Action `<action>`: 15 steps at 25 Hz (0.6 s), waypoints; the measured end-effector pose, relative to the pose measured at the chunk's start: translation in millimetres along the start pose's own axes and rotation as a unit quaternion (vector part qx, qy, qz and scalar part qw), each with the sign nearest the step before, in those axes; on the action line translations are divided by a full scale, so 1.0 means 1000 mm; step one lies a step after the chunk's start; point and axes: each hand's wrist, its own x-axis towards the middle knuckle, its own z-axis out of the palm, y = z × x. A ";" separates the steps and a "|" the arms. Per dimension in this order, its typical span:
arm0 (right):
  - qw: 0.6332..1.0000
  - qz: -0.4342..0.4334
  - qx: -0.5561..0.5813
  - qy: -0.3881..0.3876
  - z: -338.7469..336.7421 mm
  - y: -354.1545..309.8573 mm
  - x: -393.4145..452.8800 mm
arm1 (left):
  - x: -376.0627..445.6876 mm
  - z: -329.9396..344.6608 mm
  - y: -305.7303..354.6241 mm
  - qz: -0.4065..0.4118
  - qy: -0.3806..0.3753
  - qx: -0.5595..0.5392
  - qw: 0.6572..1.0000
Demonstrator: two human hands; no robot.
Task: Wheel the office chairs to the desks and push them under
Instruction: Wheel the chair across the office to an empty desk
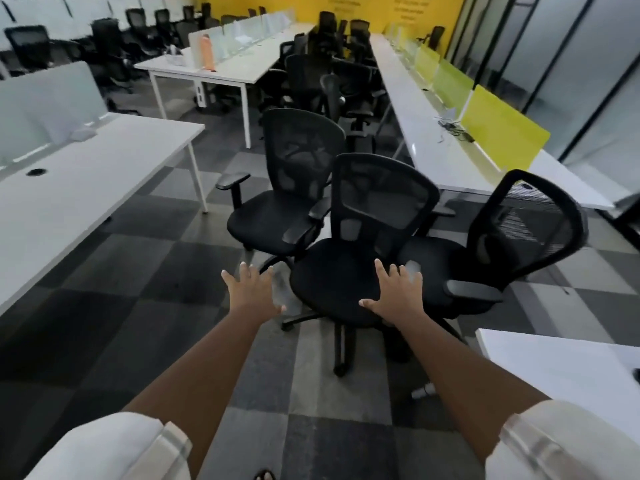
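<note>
Hands first: the left hand is stretched forward with its fingers spread and straight, holding nothing, in the air just left of the nearest black mesh-back office chair. The right hand is also spread flat, palm down, over the front right part of this chair's padded black seat; I cannot tell if it touches the seat or only hovers above it. Both arms come out of rolled white sleeves.

This nearest chair stands on the grey checkered carpet, in the aisle and not under any desk, its backrest on the far side from the person. Just behind it on the left is a second black mesh chair with armrests, its armrest close to the first chair's backrest. Just right of the nearest chair is a third black mesh chair, turned sideways, its seat almost touching the first one.

Beyond the third chair runs a long white desk with yellow-green divider panels. Left of the nearest chair, well apart, is a white desk with a frosted divider. Further behind, a white desk carries an orange bottle.

On the yellow back wall there is dark writing, too blurred to read.
</note>
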 end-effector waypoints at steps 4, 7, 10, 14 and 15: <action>0.999 0.047 0.016 0.002 0.001 0.025 0.044 | 0.066 -0.028 0.025 0.040 0.008 0.004 0.999; 0.996 0.082 0.029 -0.001 0.007 0.051 0.078 | 0.115 -0.051 0.054 0.061 0.010 0.017 0.998; 0.993 0.106 0.054 -0.008 0.015 0.089 0.120 | 0.164 -0.063 0.099 0.083 0.005 0.012 0.996; 0.991 0.120 0.063 -0.012 0.040 0.157 0.190 | 0.236 -0.068 0.178 0.090 -0.035 -0.023 0.995; 0.990 0.120 0.068 -0.011 0.047 0.178 0.212 | 0.258 -0.073 0.203 0.086 -0.042 -0.040 0.995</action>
